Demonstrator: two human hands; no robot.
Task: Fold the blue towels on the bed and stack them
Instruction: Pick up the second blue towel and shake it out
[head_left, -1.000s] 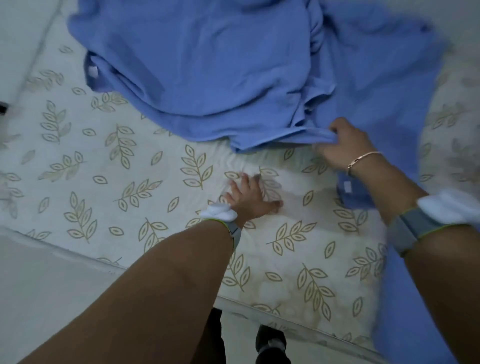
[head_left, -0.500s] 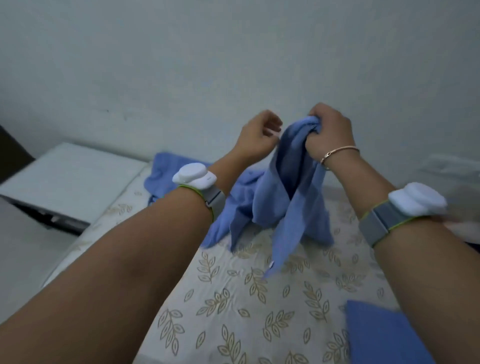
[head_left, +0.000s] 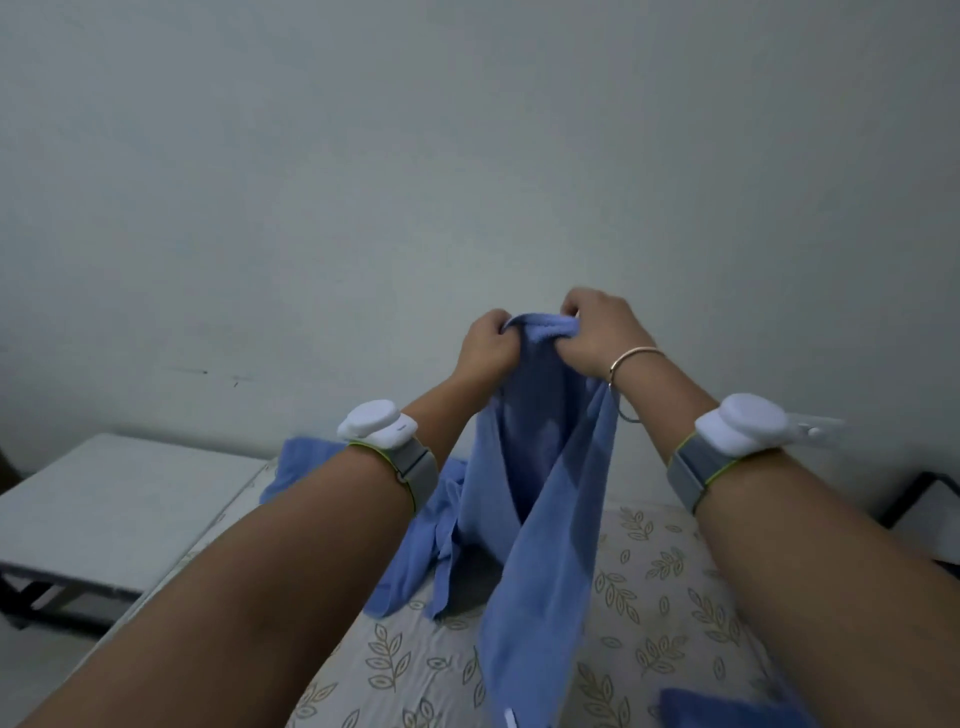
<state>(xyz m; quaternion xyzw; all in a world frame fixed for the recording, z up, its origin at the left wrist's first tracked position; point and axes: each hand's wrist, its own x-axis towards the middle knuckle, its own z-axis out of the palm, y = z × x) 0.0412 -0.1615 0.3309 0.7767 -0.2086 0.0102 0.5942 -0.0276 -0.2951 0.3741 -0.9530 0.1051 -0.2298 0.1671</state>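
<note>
- I see both arms stretched forward, raised above the bed (head_left: 675, 597).
- Left hand (head_left: 485, 347) and right hand (head_left: 597, 332): fingers curled tight, gripping the blue towel (head_left: 540, 499) top edge.

The fingertips of the left hand (head_left: 485, 345) and of the right hand (head_left: 597, 335) are buried in the bunched top edge of the blue towel (head_left: 540, 519), so the exact hold cannot be seen. The lower end of this towel is cut by the bottom edge. Another blue towel (head_left: 727, 709) at the bottom right shows only a corner. The loose blue towels (head_left: 306, 462) behind are partly hidden by the left forearm. A dark frame (head_left: 930, 488) at the right edge is unclear.
</note>
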